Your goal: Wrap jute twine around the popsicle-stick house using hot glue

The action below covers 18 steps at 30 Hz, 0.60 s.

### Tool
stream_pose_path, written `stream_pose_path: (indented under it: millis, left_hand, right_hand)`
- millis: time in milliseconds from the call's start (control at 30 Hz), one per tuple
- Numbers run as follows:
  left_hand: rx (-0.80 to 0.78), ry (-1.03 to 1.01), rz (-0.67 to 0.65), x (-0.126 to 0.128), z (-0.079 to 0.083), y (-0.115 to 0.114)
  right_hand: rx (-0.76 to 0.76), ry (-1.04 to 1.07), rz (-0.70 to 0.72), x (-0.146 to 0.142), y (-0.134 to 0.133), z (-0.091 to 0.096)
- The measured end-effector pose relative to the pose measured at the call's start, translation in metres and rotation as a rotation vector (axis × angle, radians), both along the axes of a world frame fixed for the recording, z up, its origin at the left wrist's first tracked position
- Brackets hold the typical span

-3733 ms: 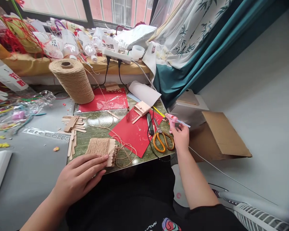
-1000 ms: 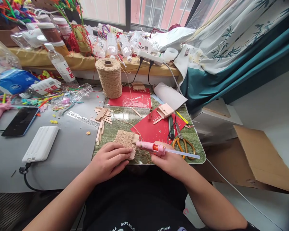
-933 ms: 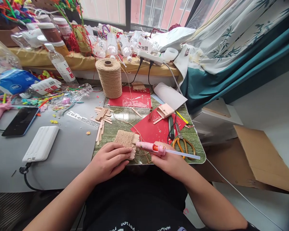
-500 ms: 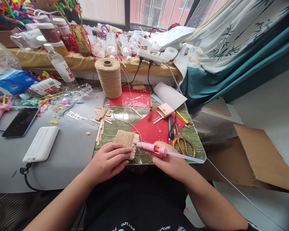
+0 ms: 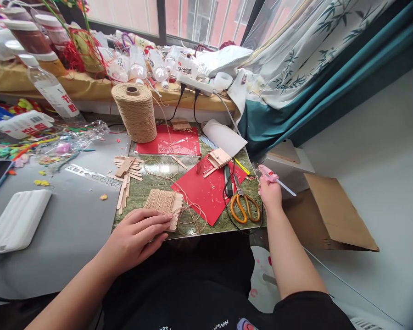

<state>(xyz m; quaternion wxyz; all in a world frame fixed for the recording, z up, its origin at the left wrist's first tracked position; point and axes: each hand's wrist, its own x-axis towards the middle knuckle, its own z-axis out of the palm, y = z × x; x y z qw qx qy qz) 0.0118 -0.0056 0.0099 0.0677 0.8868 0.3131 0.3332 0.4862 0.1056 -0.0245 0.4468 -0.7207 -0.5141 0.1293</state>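
My left hand (image 5: pixel 134 236) lies with its fingers stretched out, fingertips pressing on a raft of wooden sticks wrapped in jute twine (image 5: pixel 162 202) near the front edge of the green mat (image 5: pixel 147 176). My right hand (image 5: pixel 270 192) is closed round a small pink glue gun (image 5: pixel 269 174) with a clear glue stick poking out behind, held off the mat's right edge. Loose twine (image 5: pixel 192 216) curls beside the raft, on a red paper sheet (image 5: pixel 203 192).
Orange-handled scissors (image 5: pixel 242 204) lie by my right hand. A big twine spool (image 5: pixel 135 111), loose wooden sticks (image 5: pixel 125 176), a second red sheet (image 5: pixel 167 141) and a small stick frame (image 5: pixel 219 158) sit further back. Cardboard box (image 5: pixel 325 211) at right; white power bank (image 5: pixel 15 222) at left.
My right hand has carried the glue gun from beside the twine-wrapped raft out to the right, past the scissors. My left hand stays on the raft. The view has swung right.
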Motion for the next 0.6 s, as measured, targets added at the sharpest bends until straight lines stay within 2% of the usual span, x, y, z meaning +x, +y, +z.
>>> stream_pose_path:
  millis: [233, 333, 467, 600]
  left_hand:
    - [0.001, 0.006, 0.026, 0.002, 0.0, 0.0]
    - [0.001, 0.016, 0.039, 0.004, 0.001, 0.0]
    - [0.005, 0.026, 0.033, 0.005, 0.002, 0.0]
    - [0.008, 0.03, 0.021, 0.005, 0.003, 0.0]
  right_hand:
    - [-0.06, -0.009, 0.077, 0.008, 0.01, -0.022]
    - [-0.072, -0.007, 0.057, 0.011, 0.016, -0.029]
    - [-0.057, 0.005, 0.032, 0.014, 0.017, -0.028]
    - [0.0, 0.026, -0.051, 0.012, -0.003, -0.022]
